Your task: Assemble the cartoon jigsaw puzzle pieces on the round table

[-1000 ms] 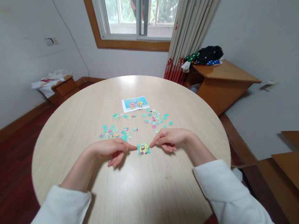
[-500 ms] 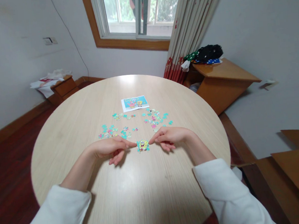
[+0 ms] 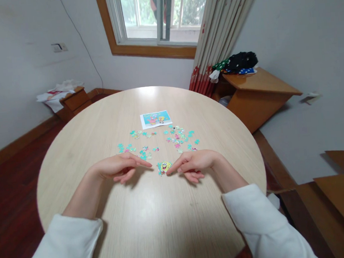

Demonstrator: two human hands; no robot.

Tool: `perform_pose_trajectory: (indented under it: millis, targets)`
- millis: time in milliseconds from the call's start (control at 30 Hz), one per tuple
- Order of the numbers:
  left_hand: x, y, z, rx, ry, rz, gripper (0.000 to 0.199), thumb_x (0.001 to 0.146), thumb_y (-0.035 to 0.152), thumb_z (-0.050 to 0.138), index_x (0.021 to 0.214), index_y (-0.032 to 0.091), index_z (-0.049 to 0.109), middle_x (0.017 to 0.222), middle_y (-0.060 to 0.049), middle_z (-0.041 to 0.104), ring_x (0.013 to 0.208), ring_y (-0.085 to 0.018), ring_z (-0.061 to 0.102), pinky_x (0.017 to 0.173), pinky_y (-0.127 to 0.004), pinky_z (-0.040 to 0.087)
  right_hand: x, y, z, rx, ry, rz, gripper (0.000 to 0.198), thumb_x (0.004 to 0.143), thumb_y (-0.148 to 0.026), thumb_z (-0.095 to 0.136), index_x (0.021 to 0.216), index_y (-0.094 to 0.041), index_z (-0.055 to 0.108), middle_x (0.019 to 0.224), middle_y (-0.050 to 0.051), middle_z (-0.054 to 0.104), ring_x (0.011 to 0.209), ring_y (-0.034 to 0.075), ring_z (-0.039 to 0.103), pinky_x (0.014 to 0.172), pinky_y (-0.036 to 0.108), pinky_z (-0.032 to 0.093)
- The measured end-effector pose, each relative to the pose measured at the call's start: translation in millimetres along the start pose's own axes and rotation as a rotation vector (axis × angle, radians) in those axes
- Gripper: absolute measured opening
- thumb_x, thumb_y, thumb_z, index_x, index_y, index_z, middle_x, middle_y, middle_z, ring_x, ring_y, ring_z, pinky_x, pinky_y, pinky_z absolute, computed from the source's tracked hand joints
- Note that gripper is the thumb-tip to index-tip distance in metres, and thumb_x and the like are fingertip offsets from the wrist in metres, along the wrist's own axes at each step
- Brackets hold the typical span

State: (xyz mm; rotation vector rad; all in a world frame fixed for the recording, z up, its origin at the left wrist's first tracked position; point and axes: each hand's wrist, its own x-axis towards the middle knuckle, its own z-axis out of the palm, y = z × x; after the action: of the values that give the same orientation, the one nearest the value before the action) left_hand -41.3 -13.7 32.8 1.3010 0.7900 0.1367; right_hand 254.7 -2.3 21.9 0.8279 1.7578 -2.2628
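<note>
A small joined patch of jigsaw puzzle (image 3: 164, 166), yellow and teal with a cartoon face, lies flat on the round table (image 3: 156, 226). My right hand (image 3: 194, 164) reaches in from the right, its index fingertip on the patch's lower right part and its other fingers loosely bent. To the left, my left hand (image 3: 122, 167) points its index finger at the patch, a small gap away, and holds nothing. Loose puzzle pieces (image 3: 177, 137) are scattered beyond both hands, some partly hidden behind the left one.
A printed reference picture (image 3: 156, 119) lies behind the loose pieces. Past the table's right edge stands a wooden cabinet (image 3: 259, 93) with dark cloth (image 3: 240, 61) on top. A small wooden stand (image 3: 74, 100) with papers is at the back left.
My left hand has drawn back leftward, off the patch's edge. My right index fingertip has shifted left and down from the right edge onto the patch's lower right.
</note>
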Motion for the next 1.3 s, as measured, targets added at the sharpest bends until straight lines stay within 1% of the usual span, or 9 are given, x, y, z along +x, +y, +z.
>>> perform_pose_trajectory:
  millis: [167,300,433,667,867,933,1033,1167,1300]
  targets:
    - [-9.0,-2.0,-16.4,-0.089,0.315,0.099,0.042,0.085,0.032,0.050,0.120,0.012,0.062,0.034,0.007,0.042,0.027,-0.005,0.025,0.034,-0.020,0.015,5.1,0.9,4.2,-0.007,-0.037,0.059,0.055,0.091,-0.025,0.051,0.139,-0.002,0.039,0.046,-0.002,0.063,0.031,0.005,0.047,0.032,0.013,0.029]
    - [-13.9,-5.2,-25.9,-0.155,0.438,0.167,0.042,0.082,0.027,0.051,0.119,0.009,0.062,0.032,0.008,0.035,0.030,-0.005,0.021,0.037,-0.020,0.018,8.4,0.0,7.0,-0.044,-0.044,0.115,0.049,0.092,-0.018,0.045,0.138,-0.002,0.041,0.045,-0.003,0.062,0.030,0.005,0.046,0.033,0.013,0.030]
    - [-17.1,-6.1,-29.7,-0.161,0.484,0.157,0.040,0.081,0.028,0.052,0.115,0.009,0.064,0.031,0.009,0.032,0.031,-0.005,0.018,0.038,-0.021,0.017,10.6,0.0,7.8,-0.064,-0.050,0.141,0.047,0.093,-0.018,0.044,0.137,-0.003,0.042,0.045,-0.003,0.063,0.030,0.005,0.047,0.033,0.013,0.032]
    - [-29.7,-10.5,-39.7,-0.080,0.515,0.052,0.038,0.084,0.037,0.050,0.105,0.013,0.069,0.032,0.009,0.028,0.033,-0.006,0.015,0.038,-0.022,0.016,9.6,-2.0,7.7,-0.091,-0.058,0.155,0.048,0.093,-0.019,0.044,0.138,-0.003,0.042,0.046,-0.003,0.063,0.031,0.005,0.048,0.033,0.013,0.032]
    - [-42.4,-16.8,-49.4,-0.039,0.560,0.011,0.041,0.081,0.043,0.050,0.104,0.014,0.069,0.032,0.009,0.022,0.034,-0.007,0.014,0.039,-0.023,0.018,10.0,-0.7,7.4,-0.091,-0.054,0.148,0.048,0.093,-0.019,0.045,0.138,-0.002,0.042,0.046,-0.003,0.063,0.030,0.005,0.047,0.033,0.013,0.032]
    - [-41.0,-14.9,-46.0,0.046,0.614,0.005,0.041,0.079,0.042,0.054,0.105,0.015,0.068,0.035,0.009,0.026,0.036,-0.007,0.017,0.040,-0.023,0.018,10.1,0.1,7.1,-0.086,-0.054,0.134,0.048,0.092,-0.020,0.047,0.137,-0.002,0.043,0.046,-0.003,0.063,0.031,0.005,0.047,0.033,0.013,0.032]
    - [-32.3,-10.9,-36.9,0.253,0.709,0.069,0.036,0.071,0.039,0.063,0.098,0.015,0.068,0.047,0.006,0.040,0.043,-0.007,0.031,0.043,-0.021,0.021,9.6,0.0,7.4,-0.086,-0.051,0.130,0.048,0.091,-0.017,0.045,0.137,-0.001,0.043,0.046,-0.003,0.063,0.030,0.005,0.046,0.033,0.013,0.031]
    - [-17.5,-9.2,-28.1,0.477,0.660,0.138,0.028,0.067,0.040,0.067,0.080,0.015,0.068,0.053,0.005,0.045,0.049,-0.008,0.037,0.048,-0.020,0.028,9.0,-1.1,8.0,-0.101,-0.047,0.129,0.048,0.091,-0.014,0.043,0.137,-0.002,0.043,0.046,-0.004,0.062,0.030,0.004,0.045,0.033,0.013,0.032]
    - [-10.4,-11.8,-28.5,0.651,0.648,0.128,0.029,0.062,0.038,0.071,0.082,0.017,0.070,0.064,0.001,0.056,0.059,-0.012,0.046,0.055,-0.022,0.036,9.6,0.1,6.9,-0.098,-0.056,0.120,0.047,0.090,-0.017,0.045,0.136,-0.003,0.045,0.047,-0.004,0.063,0.031,0.004,0.046,0.034,0.014,0.031]
